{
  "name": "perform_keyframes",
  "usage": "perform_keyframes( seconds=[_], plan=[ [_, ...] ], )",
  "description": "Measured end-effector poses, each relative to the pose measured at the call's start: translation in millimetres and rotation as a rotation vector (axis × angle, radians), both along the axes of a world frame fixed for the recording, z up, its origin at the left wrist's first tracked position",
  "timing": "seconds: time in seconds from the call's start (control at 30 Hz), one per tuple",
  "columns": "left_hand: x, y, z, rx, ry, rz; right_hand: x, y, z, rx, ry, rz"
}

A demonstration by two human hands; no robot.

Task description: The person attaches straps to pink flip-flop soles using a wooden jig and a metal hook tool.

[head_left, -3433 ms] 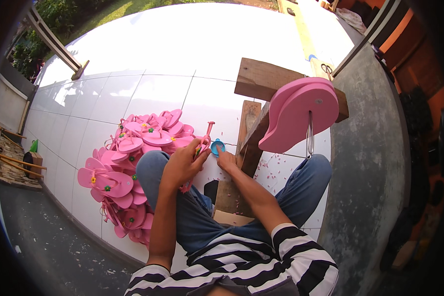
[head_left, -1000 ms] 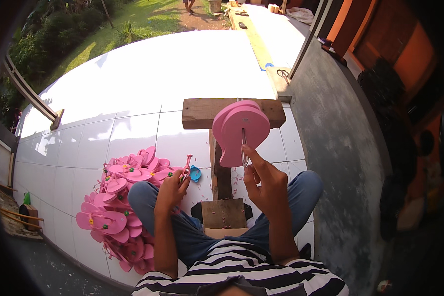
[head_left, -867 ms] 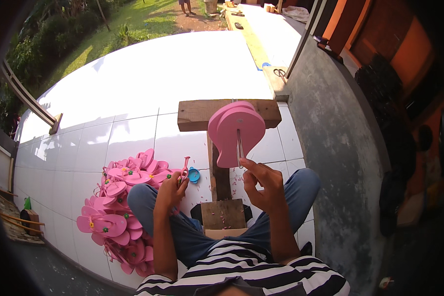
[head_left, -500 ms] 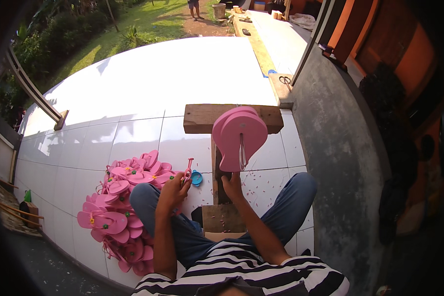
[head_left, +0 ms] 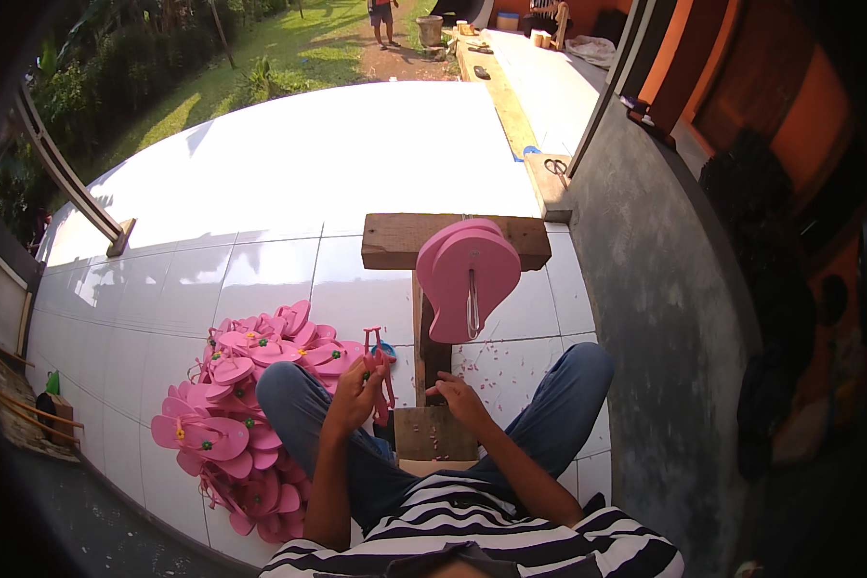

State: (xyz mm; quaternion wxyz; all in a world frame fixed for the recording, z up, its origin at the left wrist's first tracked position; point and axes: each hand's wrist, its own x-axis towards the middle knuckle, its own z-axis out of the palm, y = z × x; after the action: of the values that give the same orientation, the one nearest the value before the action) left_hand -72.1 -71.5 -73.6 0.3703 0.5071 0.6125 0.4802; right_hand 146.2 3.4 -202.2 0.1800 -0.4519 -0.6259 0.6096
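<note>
At the far left a heap of pink flip-flop soles [head_left: 236,405] lay on the white tiled floor [head_left: 260,193], touching the person's left knee. Just right of the heap, the left hand [head_left: 356,390] was raised over the left thigh, its fingers [head_left: 368,371] curled and pinched around a pink sandal strap [head_left: 380,380] that stood roughly upright, one leg of it hanging down past the hand. A small blue thing [head_left: 385,349] lay on the floor just behind the strap; its kind could not be told. Next came the wooden jig [head_left: 433,366], a narrow upright beam between the knees, with a crossbar [head_left: 400,239] at its far end. The right hand [head_left: 460,397] rested on the near part of the beam, its fingers loosely bent and slightly spread, gripping nothing. Pink scraps speckled the wood and tiles beside it. Beyond, a pair of pink soles [head_left: 467,279] stood stacked on the crossbar, with a metal wire tool [head_left: 472,306] hanging in front of them. At the right ran a grey concrete wall [head_left: 645,289]
</note>
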Motion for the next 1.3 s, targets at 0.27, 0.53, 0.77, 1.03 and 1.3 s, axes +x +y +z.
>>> perform_keyframes(
  seconds=[0.27, 0.53, 0.77, 1.03, 1.3],
  plan=[
    [70.7, -31.3, -13.2, -0.075, -0.005, -0.242, 2.2, -43.8, 86.7, 0.311, 0.315, -0.021],
    [40.9, -36.3, 18.6, -0.127, -0.051, -0.345, 53.5, -13.3, 147.6, 0.056, 0.207, 0.178],
    [44.4, -21.3, 58.0, -0.155, 0.061, -0.387, 49.6, -12.1, 206.2, -0.092, 0.059, 0.157],
    [24.1, -47.2, 96.6, 0.058, 0.76, -0.654, 96.5, -4.9, 254.8, 0.144, -0.022, 0.734],
    [30.6, -50.6, 113.3, 0.151, 0.679, -0.485, 103.6, -6.2, 274.9, -0.062, 0.0, 0.673]
  ],
)
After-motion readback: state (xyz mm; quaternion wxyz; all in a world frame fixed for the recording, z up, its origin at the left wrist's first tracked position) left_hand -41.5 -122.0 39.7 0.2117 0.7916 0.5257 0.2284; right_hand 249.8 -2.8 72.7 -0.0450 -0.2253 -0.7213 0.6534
